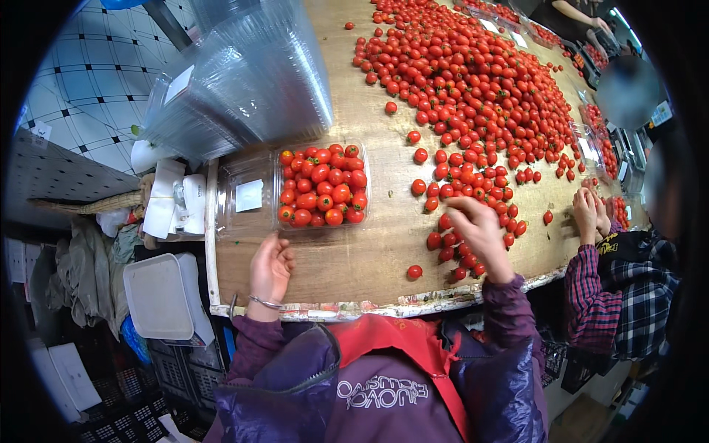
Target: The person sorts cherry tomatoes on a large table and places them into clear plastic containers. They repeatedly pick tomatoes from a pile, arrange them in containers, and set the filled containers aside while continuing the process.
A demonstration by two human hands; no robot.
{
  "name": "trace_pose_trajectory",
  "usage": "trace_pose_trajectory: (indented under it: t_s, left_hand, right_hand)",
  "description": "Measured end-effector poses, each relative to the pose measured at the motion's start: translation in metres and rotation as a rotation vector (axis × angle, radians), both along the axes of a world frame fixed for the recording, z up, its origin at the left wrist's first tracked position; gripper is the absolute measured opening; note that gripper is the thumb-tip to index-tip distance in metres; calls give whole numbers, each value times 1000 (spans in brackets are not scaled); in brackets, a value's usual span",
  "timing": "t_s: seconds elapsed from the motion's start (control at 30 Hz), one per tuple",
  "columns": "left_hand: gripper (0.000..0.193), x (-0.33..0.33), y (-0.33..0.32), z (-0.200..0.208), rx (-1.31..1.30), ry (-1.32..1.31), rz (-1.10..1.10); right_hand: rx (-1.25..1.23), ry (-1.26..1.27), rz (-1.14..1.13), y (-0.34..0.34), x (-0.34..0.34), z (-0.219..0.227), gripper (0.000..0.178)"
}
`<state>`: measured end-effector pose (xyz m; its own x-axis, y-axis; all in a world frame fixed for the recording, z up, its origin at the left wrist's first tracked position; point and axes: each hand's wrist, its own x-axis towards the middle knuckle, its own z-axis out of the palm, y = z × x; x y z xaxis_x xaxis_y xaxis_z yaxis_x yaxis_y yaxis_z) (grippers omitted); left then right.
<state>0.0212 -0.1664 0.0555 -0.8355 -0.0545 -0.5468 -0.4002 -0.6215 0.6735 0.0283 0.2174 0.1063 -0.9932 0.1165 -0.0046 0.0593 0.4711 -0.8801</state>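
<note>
Head view: the left hand [271, 267], fingers loosely bent around nothing, has the filled clear tray [317, 228] at one o'clock, seemingly for easy reach; the right hand [476, 232] curls over loose tomatoes [447, 254], its grip unclear.

Tabletop [391, 247], wooden, pale worn edging: beneath the left grip [272, 266]. Tiling [96, 81], white, small dark diamonds: ahead-left of that grip. Light strip [626, 29], bright: far ahead-right of it.

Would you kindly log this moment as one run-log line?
left hand: empty, near clear clamshell | right hand: at loose tomatoes, grip unclear | clamshell: tomato-filled, lid open | table: large tomato pile
</note>
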Motion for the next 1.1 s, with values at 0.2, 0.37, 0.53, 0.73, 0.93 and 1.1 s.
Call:
trace_pose_trajectory:
  t_s: [0.2, 0.37, 0.53, 0.73, 0.93, 1.1]
  left_hand:
    - [17, -44, -12, -12, 395, -99, 67]
    - [13, -40, -1, -21, 157, 36, 59]
    - [13, 8, 22, -2, -290, 158, 80]
    - [14, 11, 25, -6, -528, 215, 64]
    - [14, 9, 31, -14, -447, 190, 124]
    - [13, 15, 39, -9, -328, 195, 57]
  right_hand:
    - [-197, -404, 204, -100, -73, -23, 28]
    - [-161, -462, 303, -98, -84, -10, 24]
    - [-454, -471, 235, -89, -63, -32, 14]
    - [-486, -429, 139, -94, -54, -18, 18]
    - [-86, -75, 140, -109, -40, -8, 22]
    - [-82, -297, 142, -93, -48, -27, 23]
